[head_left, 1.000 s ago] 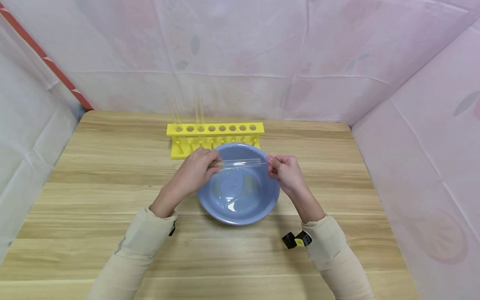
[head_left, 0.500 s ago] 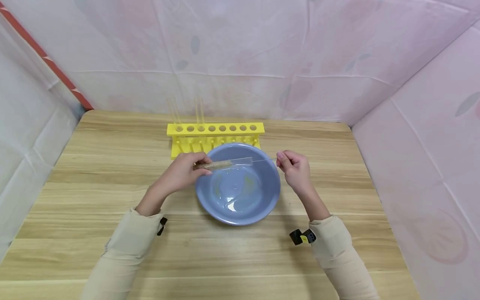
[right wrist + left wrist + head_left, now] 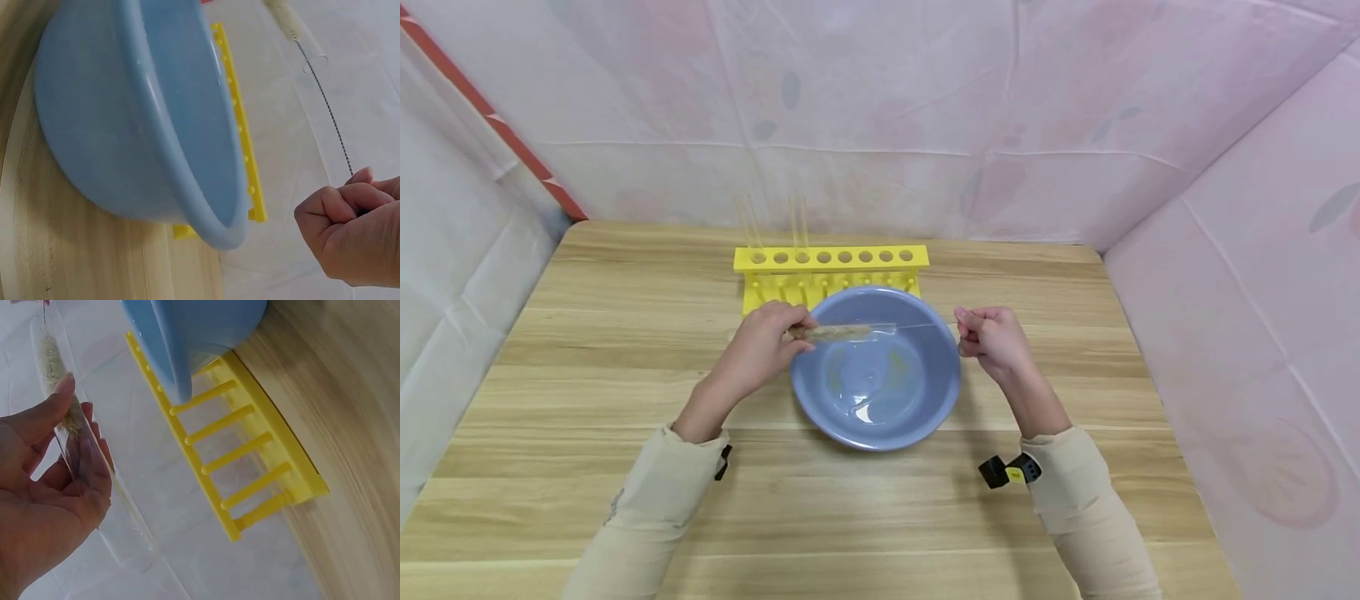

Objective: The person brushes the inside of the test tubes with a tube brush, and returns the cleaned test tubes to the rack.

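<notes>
My left hand (image 3: 766, 343) grips a clear test tube (image 3: 128, 540), held roughly level above the blue basin (image 3: 876, 433). Inside the tube sits the pale bristle head of a test tube brush (image 3: 53, 362). The brush's thin twisted wire (image 3: 326, 103) comes out of the tube's open mouth, at the right in the head view. At the wire's other end, my right hand (image 3: 994, 340) pinches it with thumb and curled fingers, just past the basin's right rim. Fingers hide part of the tube's middle in the left wrist view.
Behind the basin stands a yellow test tube rack (image 3: 831, 260) with holes and pegs. Two clear test tubes (image 3: 800, 229) stand in its left part. A little liquid shows in the basin. All of this is on a wooden table (image 3: 865, 517) with patterned cloth walls around it.
Both hands have moved apart, the left one leftward and the right one rightward. The bristle head, earlier hidden by the left hand, now shows inside the tube with more wire drawn out.
</notes>
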Motion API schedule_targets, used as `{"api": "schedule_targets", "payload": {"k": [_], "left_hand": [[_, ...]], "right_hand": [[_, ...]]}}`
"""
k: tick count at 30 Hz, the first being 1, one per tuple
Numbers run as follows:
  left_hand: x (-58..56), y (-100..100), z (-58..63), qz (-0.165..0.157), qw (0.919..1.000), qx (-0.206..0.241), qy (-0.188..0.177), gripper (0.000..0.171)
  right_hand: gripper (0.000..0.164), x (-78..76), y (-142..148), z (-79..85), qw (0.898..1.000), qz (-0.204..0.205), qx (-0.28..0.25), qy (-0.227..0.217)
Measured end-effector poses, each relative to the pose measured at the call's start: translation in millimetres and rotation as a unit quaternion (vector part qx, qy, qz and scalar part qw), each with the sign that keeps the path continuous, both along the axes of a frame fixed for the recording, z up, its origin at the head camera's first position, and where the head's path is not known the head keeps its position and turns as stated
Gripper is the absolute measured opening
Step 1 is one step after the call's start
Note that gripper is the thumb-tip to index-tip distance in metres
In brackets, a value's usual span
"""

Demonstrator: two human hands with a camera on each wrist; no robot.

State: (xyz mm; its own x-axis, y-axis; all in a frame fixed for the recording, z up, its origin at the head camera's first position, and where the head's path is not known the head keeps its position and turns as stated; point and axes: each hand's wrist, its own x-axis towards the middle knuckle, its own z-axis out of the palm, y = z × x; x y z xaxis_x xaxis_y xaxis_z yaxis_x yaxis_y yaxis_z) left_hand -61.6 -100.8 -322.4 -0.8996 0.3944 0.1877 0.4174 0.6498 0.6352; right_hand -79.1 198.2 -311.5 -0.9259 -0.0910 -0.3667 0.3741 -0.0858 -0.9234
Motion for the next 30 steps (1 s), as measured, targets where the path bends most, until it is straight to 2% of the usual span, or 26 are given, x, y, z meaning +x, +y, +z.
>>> {"api": "schedule_targets", "payload": {"k": [4, 6, 8, 11, 13, 15, 17, 19, 21, 23, 26, 28, 30], "left_hand": [[1.3, -2, -1.8, -0.003, 0.9999, 0.006, -0.013, 0.02], [1.7, -3, -2.2, -0.002, 0.9998, 0.009, -0.019, 0.02], [1.7, -5, -2.1, 0.0, 0.9996, 0.012, -0.025, 0.021], [1.1, -8, -1.6, -0.001, 0.9989, 0.026, -0.04, 0.021], [0.5, -10, -1.8, -0.008, 0.9972, 0.044, -0.06, 0.02], [0.1, -13, -2.6, -0.019, 0.9946, 0.061, -0.082, 0.019], [0.0, -16, -3.5, -0.03, 0.9915, 0.073, -0.103, 0.017], [0.3, -18, -3.9, -0.036, 0.9899, 0.076, -0.114, 0.016], [0.8, -19, -3.5, -0.034, 0.9903, 0.07, -0.115, 0.017], [1.2, -18, -3.2, -0.027, 0.9916, 0.062, -0.11, 0.017], [2.2, -16, -3.2, -0.013, 0.9941, 0.045, -0.098, 0.017], [2.9, -16, -4.1, -0.002, 0.9956, 0.034, -0.087, 0.018], [3.6, -17, -5.3, 0.006, 0.9966, 0.026, -0.078, 0.018]], "right_hand": [[0.043, 0.0, 1, 0.9, 1.0, -0.002, 0.011, 0.006], [0.042, 0.3, 3, -0.4, 0.998, -0.004, 0.046, 0.04], [0.041, 0.6, 4, -2.3, 0.992, -0.008, 0.088, 0.091], [0.038, 1.1, 8, -5.4, 0.972, -0.013, 0.152, 0.181], [0.036, 1.5, 11, -7.4, 0.956, -0.016, 0.17, 0.237], [0.035, 2.2, 14, -9.0, 0.943, -0.019, 0.183, 0.279], [0.034, 2.9, 17, -10.2, 0.934, -0.017, 0.188, 0.303], [0.034, 3.6, 19, -10.3, 0.935, -0.015, 0.192, 0.297], [0.035, 4.1, 19, -9.5, 0.946, -0.014, 0.185, 0.267], [0.037, 4.1, 20, -7.5, 0.963, -0.013, 0.162, 0.215], [0.04, 3.7, 21, -3.7, 0.989, -0.013, 0.086, 0.121], [0.043, 3.2, 23, -1.4, 0.997, -0.007, 0.045, 0.066], [0.045, 2.6, 25, 0.2, 1.0, -0.003, 0.017, 0.025]]}}
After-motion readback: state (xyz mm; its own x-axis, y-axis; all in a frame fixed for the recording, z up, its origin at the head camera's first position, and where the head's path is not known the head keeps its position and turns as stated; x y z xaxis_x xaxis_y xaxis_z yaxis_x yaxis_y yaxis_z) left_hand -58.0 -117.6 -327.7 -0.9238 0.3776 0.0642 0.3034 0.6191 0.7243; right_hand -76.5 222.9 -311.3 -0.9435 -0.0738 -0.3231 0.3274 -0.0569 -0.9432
